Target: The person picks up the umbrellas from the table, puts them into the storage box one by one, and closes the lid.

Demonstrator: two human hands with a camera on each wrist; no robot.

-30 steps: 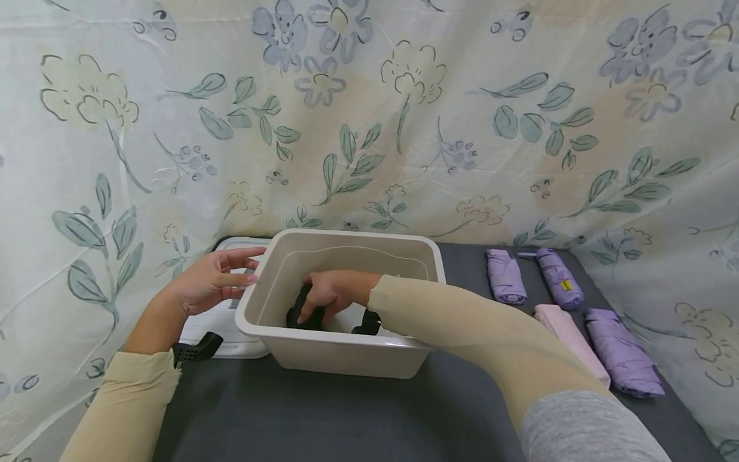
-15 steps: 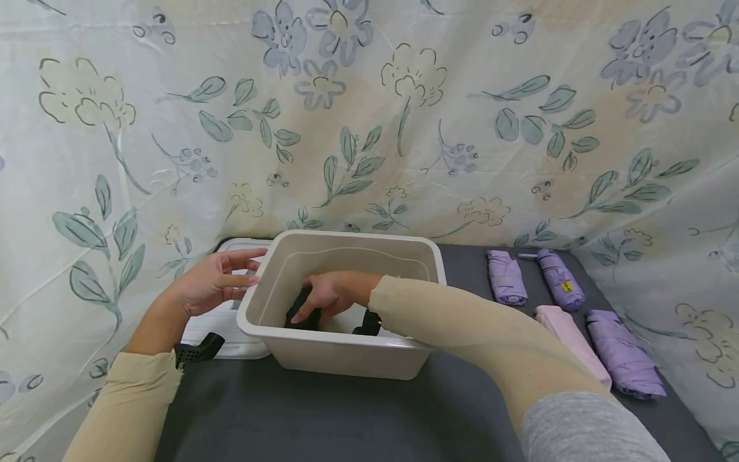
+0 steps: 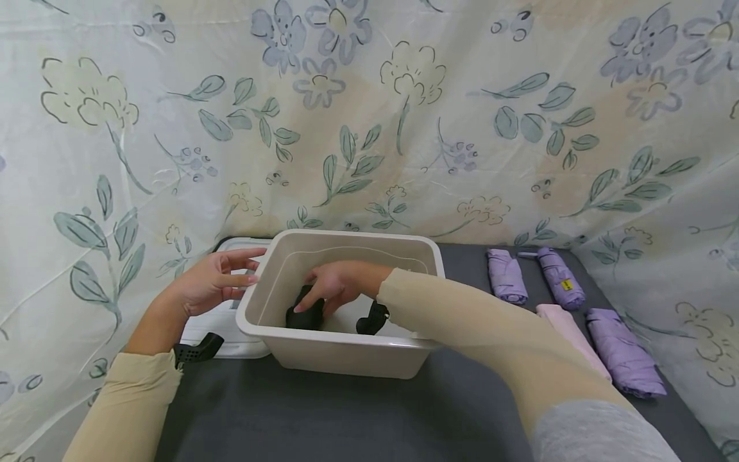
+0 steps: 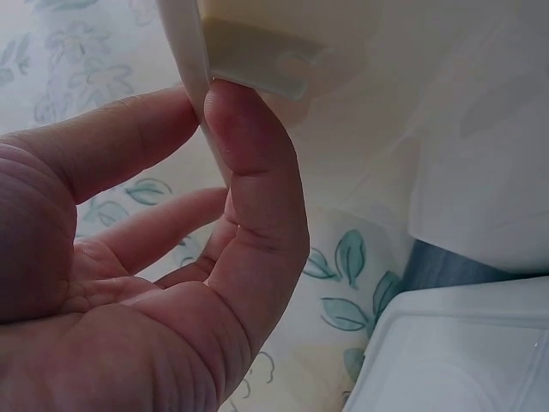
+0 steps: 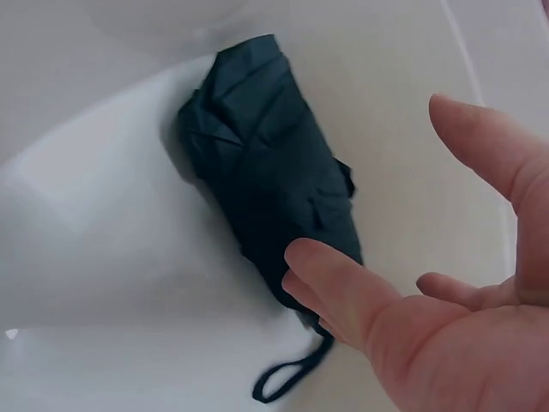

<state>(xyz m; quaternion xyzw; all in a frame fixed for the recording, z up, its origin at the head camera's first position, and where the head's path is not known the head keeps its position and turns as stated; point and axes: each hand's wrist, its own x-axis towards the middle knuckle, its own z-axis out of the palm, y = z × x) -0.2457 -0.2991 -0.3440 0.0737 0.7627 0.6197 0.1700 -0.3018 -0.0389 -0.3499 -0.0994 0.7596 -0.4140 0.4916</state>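
The dark folded umbrella (image 5: 270, 163) lay on the floor of the pale bin (image 3: 346, 353), toward its left end. Your right hand (image 3: 337, 285) was down inside, fingers stretched over the umbrella's loop end, thumb held well apart and nothing gripped; whether the fingertips touched the cloth, you could not tell. Your left hand (image 3: 213, 282) pinched the bin's left edge between thumb and fingers. The umbrella probably weighed little, a stiff core under thin, loose fabric, so the cloth could slide or bunch beneath a weak pinch. Nothing suggested fragility. A grasp round the middle seemed best; the wrist loop (image 5: 324, 347) alone would likely have let it swing.
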